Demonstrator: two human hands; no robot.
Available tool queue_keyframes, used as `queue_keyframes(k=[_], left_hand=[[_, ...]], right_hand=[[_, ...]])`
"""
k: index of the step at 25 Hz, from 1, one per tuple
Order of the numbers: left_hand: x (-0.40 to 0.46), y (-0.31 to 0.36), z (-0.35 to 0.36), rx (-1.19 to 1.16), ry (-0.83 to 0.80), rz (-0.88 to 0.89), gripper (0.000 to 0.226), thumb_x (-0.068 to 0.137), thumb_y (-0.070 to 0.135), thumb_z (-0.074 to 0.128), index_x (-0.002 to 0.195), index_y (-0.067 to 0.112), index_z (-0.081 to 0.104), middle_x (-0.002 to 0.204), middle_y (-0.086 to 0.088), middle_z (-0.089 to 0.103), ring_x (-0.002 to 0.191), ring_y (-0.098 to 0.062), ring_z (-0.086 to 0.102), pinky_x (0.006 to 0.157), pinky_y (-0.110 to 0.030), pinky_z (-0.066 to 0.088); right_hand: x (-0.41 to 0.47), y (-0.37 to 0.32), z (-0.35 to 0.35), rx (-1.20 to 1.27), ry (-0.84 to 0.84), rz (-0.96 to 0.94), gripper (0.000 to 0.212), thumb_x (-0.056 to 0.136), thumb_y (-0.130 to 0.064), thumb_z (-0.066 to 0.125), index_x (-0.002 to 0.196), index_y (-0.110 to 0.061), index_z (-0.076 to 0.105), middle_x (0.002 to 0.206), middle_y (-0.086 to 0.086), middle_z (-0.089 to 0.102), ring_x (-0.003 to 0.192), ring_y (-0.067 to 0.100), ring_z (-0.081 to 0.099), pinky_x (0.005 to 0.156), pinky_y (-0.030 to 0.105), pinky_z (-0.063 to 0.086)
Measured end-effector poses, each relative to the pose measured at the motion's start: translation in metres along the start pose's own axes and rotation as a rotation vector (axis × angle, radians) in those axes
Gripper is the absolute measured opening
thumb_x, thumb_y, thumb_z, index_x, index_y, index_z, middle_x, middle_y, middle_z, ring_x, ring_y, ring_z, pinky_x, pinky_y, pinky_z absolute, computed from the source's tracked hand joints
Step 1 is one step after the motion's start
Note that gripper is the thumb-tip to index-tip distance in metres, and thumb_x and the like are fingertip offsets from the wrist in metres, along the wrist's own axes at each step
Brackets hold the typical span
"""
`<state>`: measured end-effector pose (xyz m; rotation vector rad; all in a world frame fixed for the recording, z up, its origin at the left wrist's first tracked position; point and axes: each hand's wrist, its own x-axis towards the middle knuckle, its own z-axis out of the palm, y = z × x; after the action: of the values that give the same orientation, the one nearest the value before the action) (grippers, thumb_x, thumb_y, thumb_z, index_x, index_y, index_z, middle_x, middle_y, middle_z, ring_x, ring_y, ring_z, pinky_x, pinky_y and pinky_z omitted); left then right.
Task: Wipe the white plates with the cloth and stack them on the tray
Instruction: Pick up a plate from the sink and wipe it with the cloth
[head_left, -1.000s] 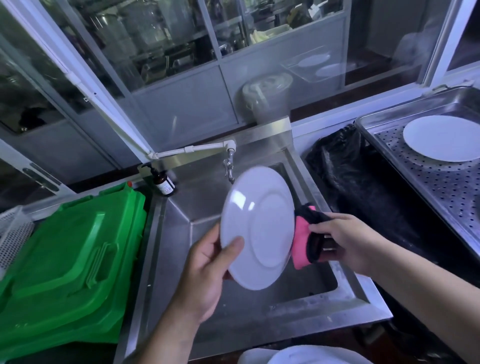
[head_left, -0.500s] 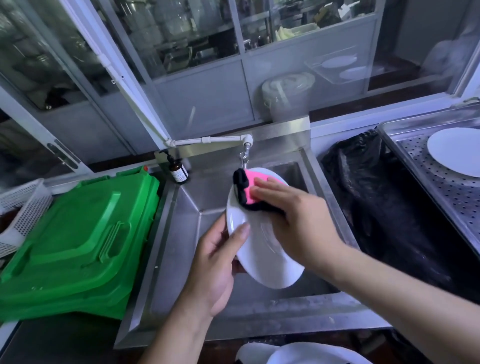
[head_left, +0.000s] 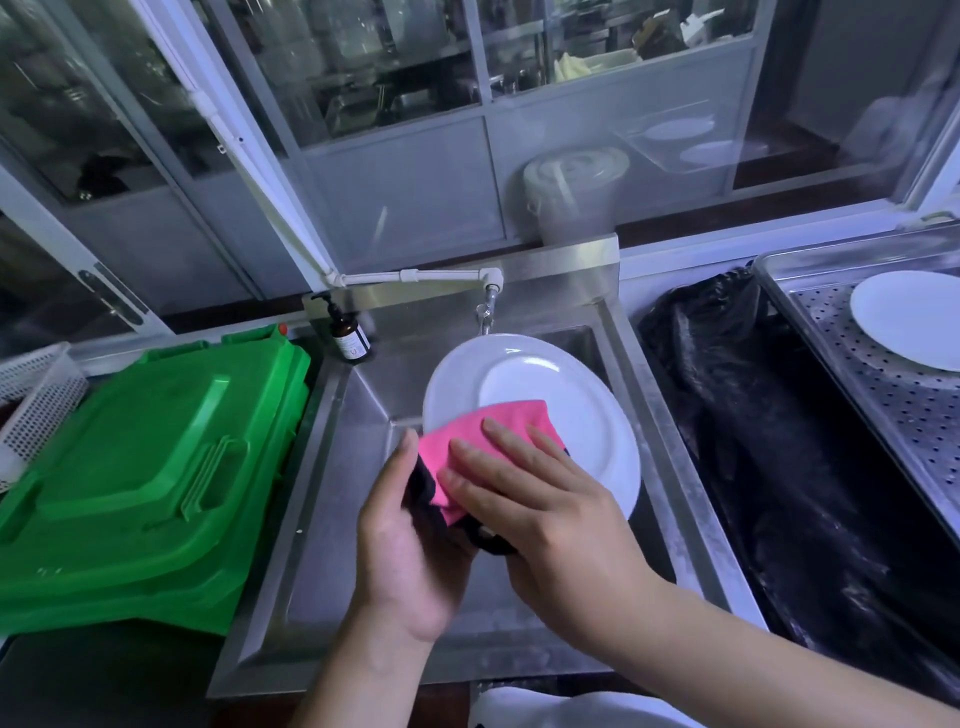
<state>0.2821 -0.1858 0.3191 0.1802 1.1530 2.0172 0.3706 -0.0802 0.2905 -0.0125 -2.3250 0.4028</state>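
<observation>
Steel everywhere on this kitchen wash station, glass-fronted cabinets behind, and a stainless sink (head_left: 363, 415) dead centre under a white pipe tap (head_left: 488, 291). Over the basin, a white plate (head_left: 582, 405) is tilted up toward the camera, and the left hand (head_left: 410, 545) grips it from below at the near edge, thumb up along the rim. The right hand (head_left: 545, 499) lies on top with fingers straight and spread, pressing a pink cloth (head_left: 493, 431) flat against the lower left part of the plate's face; a black edge of the cloth hangs down between the two hands. Off to the right, a perforated metal tray (head_left: 893, 415) carries a second white plate (head_left: 909, 317), lying flat, well apart from the action. Between sink and tray sits a black bin bag (head_left: 779, 441). On the left, a green plastic lid (head_left: 145, 467), a white mesh basket (head_left: 36, 400) beyond it, and a brown pump bottle (head_left: 350, 338) at the sink's back corner.
</observation>
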Motion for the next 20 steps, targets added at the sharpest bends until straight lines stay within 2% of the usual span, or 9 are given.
queue_keyframes(k=[1,4,7,10,12,14,17,18,20], left_hand=[[0.001,0.000,0.001,0.014,0.028,-0.037,0.055,0.086,0.047,0.063,0.114,0.002,0.073,0.113,-0.024,0.073,0.106,-0.035,0.072,0.092,-0.040,0.053],[0.007,-0.004,0.002,0.030,0.063,-0.106,0.038,0.087,0.031,0.060,0.112,0.003,0.068,0.089,-0.014,0.076,0.075,-0.024,0.075,0.059,-0.027,0.058],[0.015,-0.011,-0.004,0.019,0.123,-0.220,0.057,0.087,0.031,0.064,0.138,0.006,0.058,0.125,-0.022,0.069,0.100,-0.033,0.071,0.071,-0.038,0.061],[0.021,-0.010,-0.014,-0.002,0.134,-0.213,0.056,0.089,0.030,0.061,0.142,0.015,0.056,0.132,-0.017,0.067,0.108,-0.032,0.069,0.076,-0.043,0.060],[0.027,-0.009,-0.019,-0.011,0.158,-0.188,0.046,0.093,0.026,0.057,0.138,0.018,0.060,0.125,-0.010,0.072,0.100,-0.024,0.073,0.069,-0.037,0.062],[0.030,-0.011,-0.021,-0.025,0.196,-0.223,0.037,0.098,0.024,0.054,0.133,0.016,0.063,0.116,-0.009,0.075,0.091,-0.021,0.075,0.064,-0.034,0.063],[0.037,-0.009,-0.024,-0.094,0.311,-0.289,0.026,0.102,0.019,0.053,0.121,0.008,0.066,0.096,-0.010,0.079,0.077,-0.021,0.077,0.056,-0.034,0.062],[0.039,-0.006,-0.026,-0.131,0.346,-0.305,0.021,0.102,0.017,0.054,0.115,0.006,0.066,0.088,-0.011,0.079,0.071,-0.022,0.077,0.052,-0.035,0.061],[0.044,-0.002,-0.034,-0.188,0.411,-0.338,0.015,0.101,0.014,0.056,0.111,0.005,0.064,0.080,-0.012,0.078,0.066,-0.024,0.077,0.049,-0.038,0.061]], right_hand=[[-0.005,0.003,0.000,-0.016,-0.028,-0.047,0.053,0.080,-0.005,0.042,0.121,-0.015,0.073,0.134,0.002,0.066,0.131,0.033,0.055,0.102,0.059,0.046],[-0.017,0.015,-0.002,-0.007,-0.108,-0.119,0.056,0.077,-0.003,0.042,0.122,-0.017,0.072,0.136,0.000,0.064,0.136,0.029,0.050,0.109,0.058,0.041],[-0.030,0.035,-0.011,0.064,-0.215,-0.135,0.064,0.073,0.001,0.047,0.129,-0.020,0.068,0.143,-0.004,0.058,0.142,0.024,0.042,0.115,0.052,0.037],[-0.052,0.065,-0.021,0.192,-0.277,0.029,0.068,0.068,0.008,0.063,0.130,-0.021,0.067,0.144,-0.006,0.056,0.142,0.015,0.043,0.113,0.048,0.040],[-0.059,0.077,-0.024,0.288,-0.234,0.273,0.060,0.072,0.006,0.061,0.126,-0.020,0.070,0.139,-0.008,0.060,0.137,0.006,0.047,0.108,0.044,0.046],[-0.058,0.073,-0.021,0.328,-0.226,0.416,0.054,0.079,-0.007,0.054,0.130,-0.020,0.067,0.141,-0.011,0.058,0.138,0.003,0.045,0.112,0.036,0.041],[-0.060,0.051,-0.008,0.240,-0.359,0.409,0.069,0.082,-0.037,0.051,0.148,-0.018,0.047,0.156,-0.005,0.041,0.149,0.012,0.028,0.123,0.036,0.022],[-0.063,0.046,-0.003,0.146,-0.354,0.365,0.069,0.085,-0.041,0.054,0.149,-0.016,0.046,0.156,-0.002,0.041,0.149,0.016,0.031,0.122,0.039,0.024],[-0.069,0.043,0.011,-0.003,-0.225,0.291,0.053,0.088,-0.026,0.060,0.139,-0.011,0.058,0.144,0.003,0.056,0.137,0.025,0.050,0.112,0.046,0.042]])
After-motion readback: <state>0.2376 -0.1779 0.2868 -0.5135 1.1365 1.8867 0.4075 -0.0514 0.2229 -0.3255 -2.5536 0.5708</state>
